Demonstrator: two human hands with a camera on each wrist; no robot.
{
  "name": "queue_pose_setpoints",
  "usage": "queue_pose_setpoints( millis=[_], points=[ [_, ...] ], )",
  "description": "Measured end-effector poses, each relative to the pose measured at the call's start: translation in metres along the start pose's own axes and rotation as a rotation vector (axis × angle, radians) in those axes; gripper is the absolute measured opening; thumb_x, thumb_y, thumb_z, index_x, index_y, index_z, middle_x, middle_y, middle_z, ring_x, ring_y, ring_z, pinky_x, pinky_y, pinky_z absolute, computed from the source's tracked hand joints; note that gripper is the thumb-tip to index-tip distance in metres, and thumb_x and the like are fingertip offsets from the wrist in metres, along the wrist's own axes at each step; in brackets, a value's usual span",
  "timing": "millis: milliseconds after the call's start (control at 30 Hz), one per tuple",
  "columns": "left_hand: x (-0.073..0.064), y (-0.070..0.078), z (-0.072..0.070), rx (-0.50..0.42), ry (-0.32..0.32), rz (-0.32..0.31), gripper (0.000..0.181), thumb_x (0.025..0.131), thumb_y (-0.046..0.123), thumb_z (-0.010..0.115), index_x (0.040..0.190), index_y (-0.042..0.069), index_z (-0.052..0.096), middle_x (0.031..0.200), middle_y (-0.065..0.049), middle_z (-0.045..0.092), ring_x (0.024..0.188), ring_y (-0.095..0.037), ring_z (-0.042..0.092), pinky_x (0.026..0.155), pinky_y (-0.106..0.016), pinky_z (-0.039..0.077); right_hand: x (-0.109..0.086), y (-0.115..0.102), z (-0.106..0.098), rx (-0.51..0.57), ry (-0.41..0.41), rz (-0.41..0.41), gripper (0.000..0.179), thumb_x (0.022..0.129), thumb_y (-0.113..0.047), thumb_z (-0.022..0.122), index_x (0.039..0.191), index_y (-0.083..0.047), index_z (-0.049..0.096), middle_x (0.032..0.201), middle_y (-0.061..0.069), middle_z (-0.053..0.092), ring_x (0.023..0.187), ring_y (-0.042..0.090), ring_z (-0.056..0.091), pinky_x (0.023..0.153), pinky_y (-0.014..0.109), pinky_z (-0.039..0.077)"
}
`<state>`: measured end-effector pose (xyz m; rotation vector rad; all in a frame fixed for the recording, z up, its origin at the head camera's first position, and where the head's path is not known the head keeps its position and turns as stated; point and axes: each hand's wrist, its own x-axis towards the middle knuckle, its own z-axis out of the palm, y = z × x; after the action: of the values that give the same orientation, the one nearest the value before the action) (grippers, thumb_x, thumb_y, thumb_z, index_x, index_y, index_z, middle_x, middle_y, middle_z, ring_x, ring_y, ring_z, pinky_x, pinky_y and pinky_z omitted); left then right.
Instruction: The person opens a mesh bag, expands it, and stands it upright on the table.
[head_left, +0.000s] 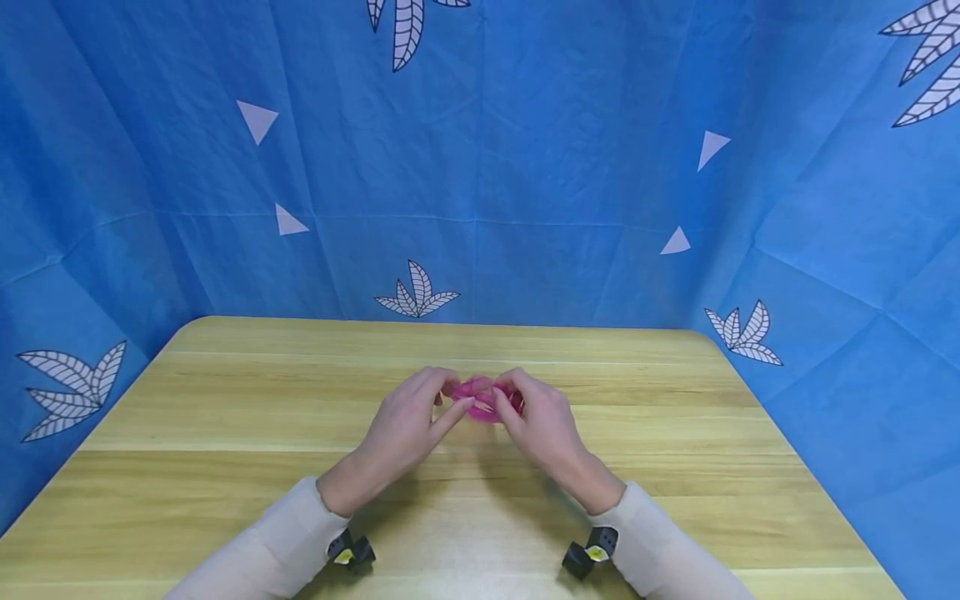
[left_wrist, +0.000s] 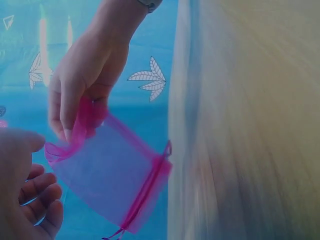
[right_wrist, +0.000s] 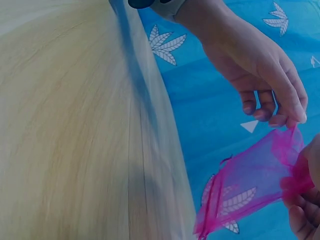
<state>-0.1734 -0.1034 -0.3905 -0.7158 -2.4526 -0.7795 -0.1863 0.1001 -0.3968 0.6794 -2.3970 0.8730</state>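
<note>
A sheer pink drawstring pouch (head_left: 482,410) hangs between both hands above the table. My left hand (head_left: 405,421) pinches one bottom corner between thumb and forefinger, with the other fingers loosely curled, as the right wrist view shows. At the opposite corner my right hand (head_left: 546,423) grips bunched mesh with curled fingers. In the left wrist view, the pouch (left_wrist: 107,170) spreads out flat and see-through, and its darker drawstring end, with cord loops, points away from the hands. No contents show through the mesh (right_wrist: 250,177).
Below the hands lies a light wooden table (head_left: 247,400) with rounded far corners. A blue curtain (head_left: 480,150) with white leaf and triangle prints hangs behind and beside it. Dark wrist cameras (head_left: 351,552) sit at both pale sleeves (head_left: 262,542).
</note>
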Motion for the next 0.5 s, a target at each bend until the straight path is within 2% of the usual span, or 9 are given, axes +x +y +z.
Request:
queue_pose_setpoints(
  millis=[167,300,500],
  points=[
    [0.0003,-0.0002,0.0010,-0.009,-0.034,-0.022,0.022,0.093,0.030,0.069,0.105,0.013,0.064,0.088,0.006,0.062,0.075,-0.010,0.057,0.065,-0.025,0.048,-0.0004,-0.0008,0.0002,0.036,0.006,0.015,0.008,0.089,-0.010,0.070,0.094,-0.012,0.064,0.071,-0.007,0.058,0.057,0.006,0.047,0.050,0.022,0.043],
    [0.0006,-0.0005,0.0016,-0.011,-0.063,-0.042,0.019,0.092,0.030,0.070,0.103,0.014,0.066,0.088,0.007,0.063,0.076,-0.009,0.058,0.067,-0.025,0.050,-0.0013,-0.0028,0.0007,0.094,-0.047,0.028,0.006,0.091,-0.011,0.067,0.096,-0.013,0.064,0.072,-0.010,0.057,0.057,0.005,0.048,0.049,0.022,0.044],
    [0.0004,-0.0012,0.0016,-0.013,-0.074,-0.051,0.015,0.092,0.025,0.070,0.104,0.016,0.068,0.091,0.008,0.064,0.079,-0.007,0.059,0.069,-0.025,0.051,-0.0029,-0.0059,0.0018,0.125,-0.104,0.019,0.006,0.093,-0.012,0.066,0.097,-0.014,0.063,0.075,-0.012,0.059,0.059,0.005,0.052,0.053,0.021,0.046]
  ],
)
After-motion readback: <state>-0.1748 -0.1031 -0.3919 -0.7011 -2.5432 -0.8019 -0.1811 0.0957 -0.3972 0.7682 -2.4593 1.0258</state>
